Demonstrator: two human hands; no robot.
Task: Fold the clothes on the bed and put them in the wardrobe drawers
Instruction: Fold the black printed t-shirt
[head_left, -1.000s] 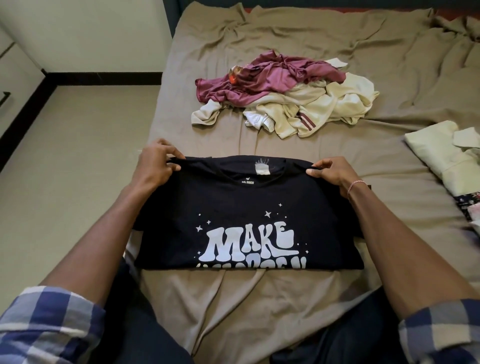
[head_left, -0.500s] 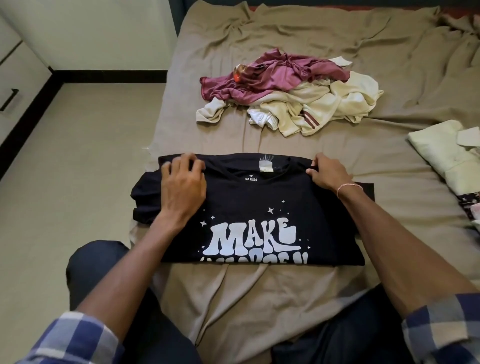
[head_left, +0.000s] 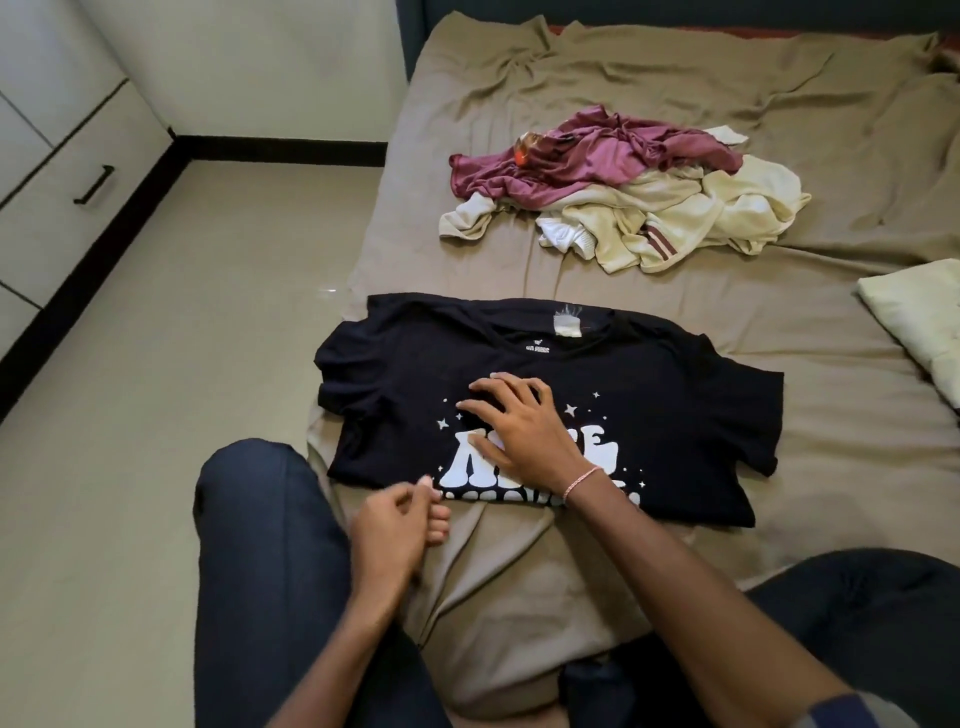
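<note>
Black cotton T-shirt with white lettering (head_left: 649, 395) lies flat at the near edge of the tan-sheeted bed (head_left: 675, 93), sleeves out. Right hand (head_left: 524, 431) presses flat on the print, fingers spread. Left hand (head_left: 400, 525) is curled at the lower hem; can't tell if it grips. Step looks like mid-fold. Next move probably tucks the sleeves in. Crumpled maroon-and-cream clothes pile (head_left: 623, 192) lies beyond.

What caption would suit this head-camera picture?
Right hand flat on a partly folded black T-shirt on the bed, left hand curled by its near edge.

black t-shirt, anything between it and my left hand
Nothing visible: the left hand is right at the near edge of the black t-shirt, over bare bedsheet. The right hand lies flat on its print.
</note>
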